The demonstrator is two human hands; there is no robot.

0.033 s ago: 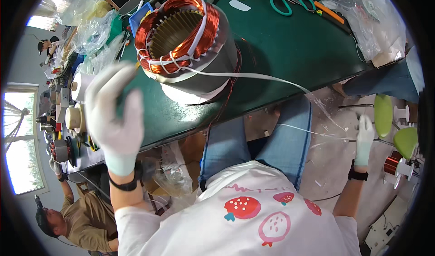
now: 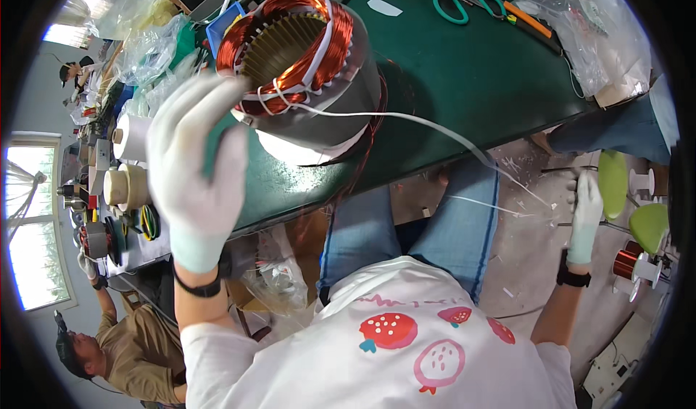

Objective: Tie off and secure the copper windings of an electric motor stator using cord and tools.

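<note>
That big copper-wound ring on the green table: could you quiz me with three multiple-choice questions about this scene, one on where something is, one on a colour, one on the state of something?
1. Where do the scissors lie?
A. on the far part of the green table
B. on the floor
C. in the left hand

2. What colour are the two stools beside the right hand?
A. red
B. light green
C. black

3. How is the white tape running from the motor stator?
A. coiled on the table
C. cut off at the windings
B. stretched out toward the right hand

Answers: 1 A, they rest on the green table beyond the stator. 2 B, both stools have light green seats. 3 B, the white tape runs in a line from the windings toward the gloved right hand, while the gloved left hand is at the stator's rim.
</note>
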